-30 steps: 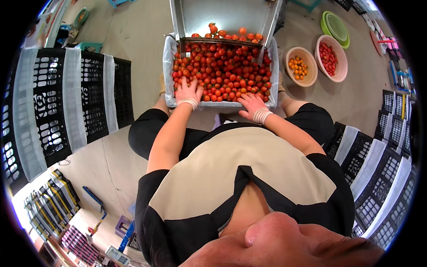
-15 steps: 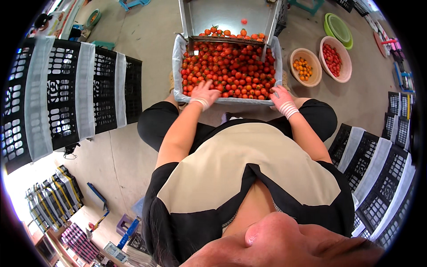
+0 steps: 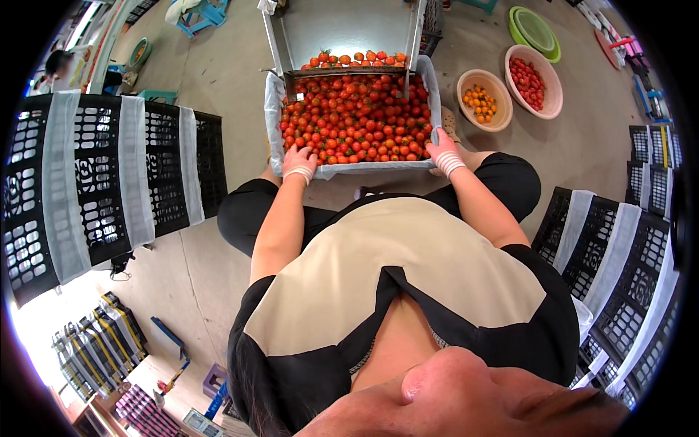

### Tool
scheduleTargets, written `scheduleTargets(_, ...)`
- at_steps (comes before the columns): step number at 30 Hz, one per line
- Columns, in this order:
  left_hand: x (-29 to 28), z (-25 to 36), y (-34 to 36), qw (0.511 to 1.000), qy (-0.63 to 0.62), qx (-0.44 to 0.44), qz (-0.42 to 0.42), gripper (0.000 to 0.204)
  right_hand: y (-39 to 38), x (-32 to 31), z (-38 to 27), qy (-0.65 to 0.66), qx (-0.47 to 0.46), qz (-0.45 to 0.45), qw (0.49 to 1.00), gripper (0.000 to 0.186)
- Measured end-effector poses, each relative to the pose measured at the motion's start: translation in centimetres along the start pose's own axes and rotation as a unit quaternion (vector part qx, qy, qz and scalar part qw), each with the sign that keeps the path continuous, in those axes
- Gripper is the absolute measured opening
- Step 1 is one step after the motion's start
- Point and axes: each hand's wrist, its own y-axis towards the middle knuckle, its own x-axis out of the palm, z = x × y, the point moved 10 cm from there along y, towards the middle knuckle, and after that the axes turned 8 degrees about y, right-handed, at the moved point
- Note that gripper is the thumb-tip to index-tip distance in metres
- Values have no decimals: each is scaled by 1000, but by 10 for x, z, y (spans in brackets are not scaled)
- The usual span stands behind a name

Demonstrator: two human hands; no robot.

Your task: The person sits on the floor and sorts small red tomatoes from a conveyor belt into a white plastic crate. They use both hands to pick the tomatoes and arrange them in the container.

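Note:
A crate with a pale liner [image 3: 349, 170] stands before me, filled with small red tomatoes [image 3: 357, 120]. At its near left corner, my left hand [image 3: 298, 160] is curled over the rim, fingertips against the tomatoes inside. My right hand [image 3: 443, 151] grips the rim at the near right corner. Both hands wear thin pinkish gloves with white striped cuffs. A metal chute [image 3: 342, 33] reaches over the crate's far side, with a row of tomatoes resting behind its front bar [image 3: 346, 71].
On the right, a peach basin [image 3: 466, 80] holds orange tomatoes and a pink basin [image 3: 557, 102] holds red ones. Green basins [image 3: 535, 33] lie beyond. Black crates with white liner strips stand at left [image 3: 98, 167] and right [image 3: 619, 269]. A blue stool [image 3: 207, 16] stands far left.
My left hand has drawn back from the tomatoes to the near left rim. My right hand has shifted outward around the near right corner. The whole view has swung slightly.

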Motion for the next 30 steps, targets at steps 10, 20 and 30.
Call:
scheduleTargets(10, 10, 40, -21, 981, 97, 103, -131, 68, 2, -23, -23, -23, -33, 128, 991, 65)
scheduleTargets(20, 3, 36, -24, 989, 73, 100, -79, 68, 0, 30, -119, -505, -314, 27, 804, 24)
scheduleTargets(30, -3, 36, -27, 991, 61, 98, -63, 67, 16, 12, -115, -315, -218, -8, 924, 24)
